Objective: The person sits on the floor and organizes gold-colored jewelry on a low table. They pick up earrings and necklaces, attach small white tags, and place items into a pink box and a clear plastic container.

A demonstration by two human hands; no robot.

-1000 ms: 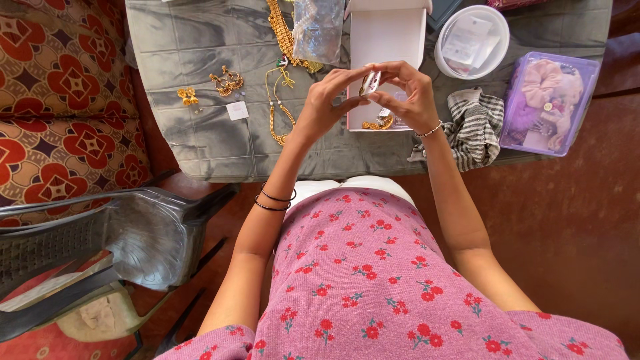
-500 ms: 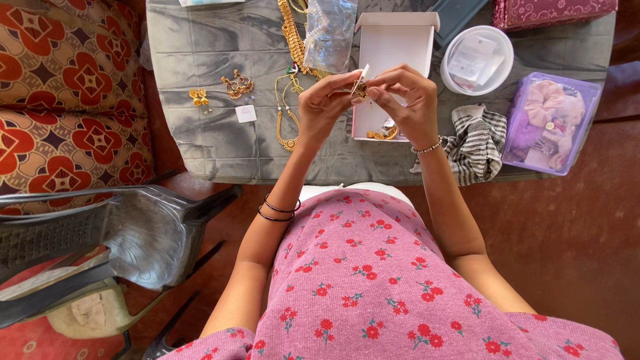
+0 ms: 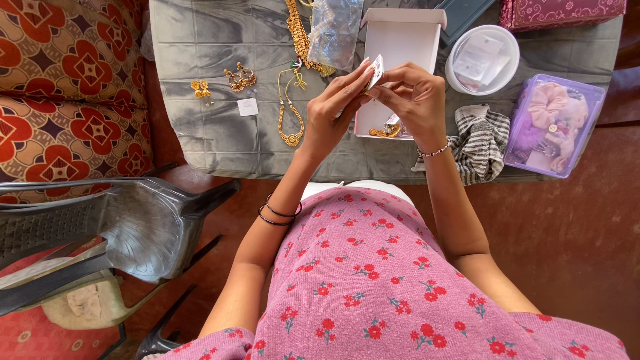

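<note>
I am watching both hands working together just above the open white box on the grey-covered counter. The left hand and the right hand are each pinching the small white card, fingertips closed narrowly on it from either side, and the card is now standing nearly on edge between them. Half a second ago it was being held lower and closer to the box's near rim; it is now being lifted slightly and turned, so I judge the hands are in the middle of working something on or off the card, though I cannot tell what is fixed to it. Inside the box, at its near edge, a small gold piece is lying. Left of the box a gold necklace is stretching across the cloth, with gold earrings further left. Right of the box a round white tub is sitting, then a striped cloth and a clear purple container of fabric hair ties.
</note>
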